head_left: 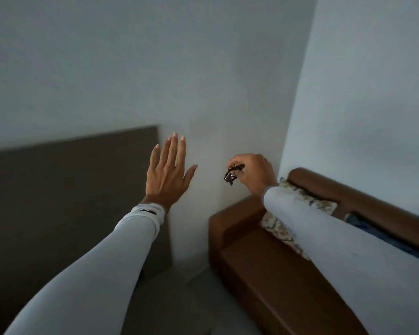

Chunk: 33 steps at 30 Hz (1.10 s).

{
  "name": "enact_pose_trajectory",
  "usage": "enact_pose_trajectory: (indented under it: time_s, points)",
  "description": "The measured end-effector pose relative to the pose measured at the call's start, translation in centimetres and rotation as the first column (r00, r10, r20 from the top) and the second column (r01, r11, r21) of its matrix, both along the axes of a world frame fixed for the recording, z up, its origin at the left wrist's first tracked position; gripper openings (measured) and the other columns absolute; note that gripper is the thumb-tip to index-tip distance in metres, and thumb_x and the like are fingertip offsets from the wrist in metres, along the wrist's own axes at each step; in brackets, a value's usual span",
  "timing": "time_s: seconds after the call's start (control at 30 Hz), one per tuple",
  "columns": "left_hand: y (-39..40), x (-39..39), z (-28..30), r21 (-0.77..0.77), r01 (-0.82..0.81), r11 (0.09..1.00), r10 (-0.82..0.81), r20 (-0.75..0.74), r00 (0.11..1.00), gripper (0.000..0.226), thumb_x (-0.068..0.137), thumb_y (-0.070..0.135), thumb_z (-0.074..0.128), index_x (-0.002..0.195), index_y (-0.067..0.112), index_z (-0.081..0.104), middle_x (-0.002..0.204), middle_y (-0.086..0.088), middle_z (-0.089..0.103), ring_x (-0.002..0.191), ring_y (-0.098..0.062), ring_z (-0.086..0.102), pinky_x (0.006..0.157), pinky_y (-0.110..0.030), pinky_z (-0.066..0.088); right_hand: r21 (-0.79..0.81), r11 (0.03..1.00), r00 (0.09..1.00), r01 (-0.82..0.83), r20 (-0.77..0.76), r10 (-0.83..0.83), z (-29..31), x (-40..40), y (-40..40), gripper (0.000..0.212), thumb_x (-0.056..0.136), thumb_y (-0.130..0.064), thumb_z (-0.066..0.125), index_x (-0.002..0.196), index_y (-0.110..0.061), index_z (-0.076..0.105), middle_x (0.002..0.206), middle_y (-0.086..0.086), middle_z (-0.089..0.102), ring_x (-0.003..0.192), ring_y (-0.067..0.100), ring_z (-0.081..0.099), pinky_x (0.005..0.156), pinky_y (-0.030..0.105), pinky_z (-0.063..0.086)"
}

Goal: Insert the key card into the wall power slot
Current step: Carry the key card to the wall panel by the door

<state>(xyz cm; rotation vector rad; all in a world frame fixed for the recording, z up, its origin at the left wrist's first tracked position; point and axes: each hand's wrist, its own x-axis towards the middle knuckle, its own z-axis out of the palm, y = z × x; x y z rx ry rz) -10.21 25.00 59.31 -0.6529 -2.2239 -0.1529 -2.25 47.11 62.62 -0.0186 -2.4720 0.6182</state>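
My right hand (254, 171) is closed around a small dark key fob on a metal ring (232, 174), held close to the pale wall (203, 81) near the room corner. Part of the fob hangs below my fingers. Whether it is a card is hard to tell in the blur. My left hand (168, 171) is raised flat with fingers spread, palm toward the wall, holding nothing. No wall power slot shows in this view. Both arms wear pale long sleeves.
A brown leather sofa (276, 274) stands at lower right, with a patterned cushion (298, 209) against its backrest. A dark brown panel (70, 189) covers the wall at lower left. Grey floor (191, 305) lies between them.
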Motion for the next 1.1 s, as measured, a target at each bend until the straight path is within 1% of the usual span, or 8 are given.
enact_pose_trajectory:
  time_s: [0.1, 0.23, 0.37, 0.57, 0.67, 0.8, 0.93, 1.1]
  points:
    - [8.8, 3.4, 2.8, 0.008, 0.109, 0.994, -0.108, -0.033, 0.994, 0.075, 0.109, 0.053, 0.03, 0.164, 0.003, 0.029, 0.17, -0.022, 0.034, 0.157, -0.035, 0.036, 0.126, -0.058, 0.035, -0.015, 0.997, 0.997, 0.076, 0.031, -0.075, 3.6, 5.6, 7.8, 0.023, 0.067, -0.009, 0.071, 0.077, -0.029, 0.066, 0.079, -0.002, 0.074, 0.077, 0.018, 0.066, 0.074, 0.035, 0.057]
    - [20.9, 9.3, 5.8, 0.021, 0.248, 0.969, -0.245, -0.088, 0.966, 0.072, 0.109, 0.049, 0.039, 0.162, 0.001, 0.034, 0.168, -0.022, 0.039, 0.154, -0.035, 0.041, 0.124, -0.058, 0.038, -0.004, 0.984, 0.981, 0.179, 0.079, -0.178, 7.8, 14.4, 18.2, 0.032, 0.055, -0.009, 0.079, 0.067, -0.028, 0.055, 0.067, -0.003, 0.066, 0.061, 0.018, 0.058, 0.064, 0.033, 0.055]
    - [33.1, 15.8, 8.1, 0.022, 0.382, 0.924, -0.376, -0.131, 0.917, 0.071, 0.109, 0.048, 0.037, 0.16, 0.0, 0.038, 0.165, -0.024, 0.042, 0.151, -0.037, 0.045, 0.121, -0.058, 0.041, 0.055, 0.963, 0.954, 0.263, 0.134, -0.268, 10.9, 23.2, 28.4, 0.037, 0.049, -0.013, 0.09, 0.064, -0.025, 0.057, 0.073, 0.006, 0.064, 0.067, 0.02, 0.059, 0.063, 0.026, 0.048]
    - [50.9, 25.4, 10.0, -0.001, 0.575, 0.818, -0.568, -0.16, 0.808, 0.071, 0.111, 0.05, 0.033, 0.164, 0.002, 0.031, 0.17, -0.022, 0.034, 0.156, -0.035, 0.038, 0.127, -0.056, 0.035, 0.103, 0.918, 0.91, 0.383, 0.126, -0.394, 13.1, 36.0, 42.4, 0.026, 0.065, -0.001, 0.078, 0.069, -0.023, 0.064, 0.079, 0.006, 0.068, 0.067, 0.021, 0.064, 0.063, 0.029, 0.05]
    - [59.2, 30.1, 10.8, -0.011, 0.642, 0.767, -0.634, -0.164, 0.755, 0.072, 0.111, 0.051, 0.028, 0.164, 0.003, 0.03, 0.17, -0.023, 0.033, 0.157, -0.035, 0.037, 0.128, -0.056, 0.034, 0.121, 0.882, 0.88, 0.455, 0.088, -0.466, 13.6, 41.9, 49.2, 0.029, 0.075, 0.005, 0.067, 0.085, -0.022, 0.062, 0.089, 0.006, 0.064, 0.069, 0.023, 0.064, 0.059, 0.021, 0.042]
    - [69.1, 35.3, 11.3, -0.018, 0.71, 0.704, -0.7, -0.189, 0.689, 0.07, 0.112, 0.049, 0.03, 0.163, 0.002, 0.032, 0.169, -0.024, 0.035, 0.155, -0.036, 0.04, 0.126, -0.057, 0.036, 0.166, 0.824, 0.834, 0.542, 0.018, -0.552, 14.1, 48.3, 57.6, 0.025, 0.08, 0.009, 0.06, 0.095, -0.011, 0.065, 0.089, 0.008, 0.068, 0.079, 0.019, 0.063, 0.065, 0.015, 0.047]
    - [78.9, 39.4, 12.1, -0.019, 0.746, 0.665, -0.735, -0.192, 0.65, 0.069, 0.112, 0.048, 0.031, 0.162, 0.001, 0.033, 0.168, -0.024, 0.037, 0.154, -0.037, 0.042, 0.126, -0.057, 0.037, 0.218, 0.732, 0.747, 0.645, 0.021, -0.664, 15.0, 54.1, 66.0, 0.01, 0.082, -0.003, 0.066, 0.089, -0.011, 0.068, 0.09, 0.014, 0.071, 0.078, 0.024, 0.065, 0.069, 0.033, 0.057]
    - [89.1, 44.3, 13.9, -0.05, 0.777, 0.627, -0.772, -0.174, 0.612, 0.069, 0.112, 0.049, 0.028, 0.162, 0.001, 0.035, 0.168, -0.025, 0.035, 0.155, -0.038, 0.04, 0.126, -0.058, 0.035, 0.108, 0.674, 0.681, 0.731, -0.059, -0.729, 15.9, 60.5, 74.9, 0.014, 0.074, 0.0, 0.071, 0.081, -0.011, 0.067, 0.085, 0.013, 0.069, 0.074, 0.021, 0.064, 0.069, 0.034, 0.056]
